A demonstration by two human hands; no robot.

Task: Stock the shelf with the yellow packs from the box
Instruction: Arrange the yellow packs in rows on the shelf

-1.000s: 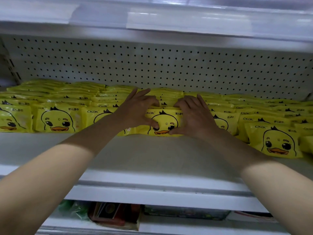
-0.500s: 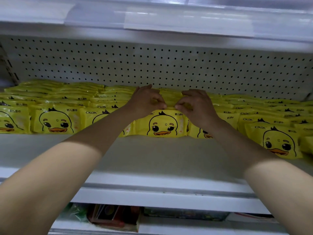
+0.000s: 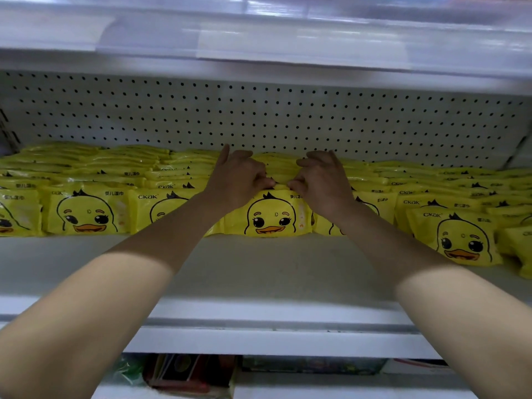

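Yellow pack at centre front of the shelf now stands upright, duck face out. A second ago we had it leaning under flat palms. Left hand and right hand have moved to its top edge, fingers curled, pinching the seam. We read this as squaring it with the neighbouring packs; placement nearly done. Box not in view.

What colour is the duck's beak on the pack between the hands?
Orange beak on the yellow pack; head view.

"CKAK", prob., on yellow packs.
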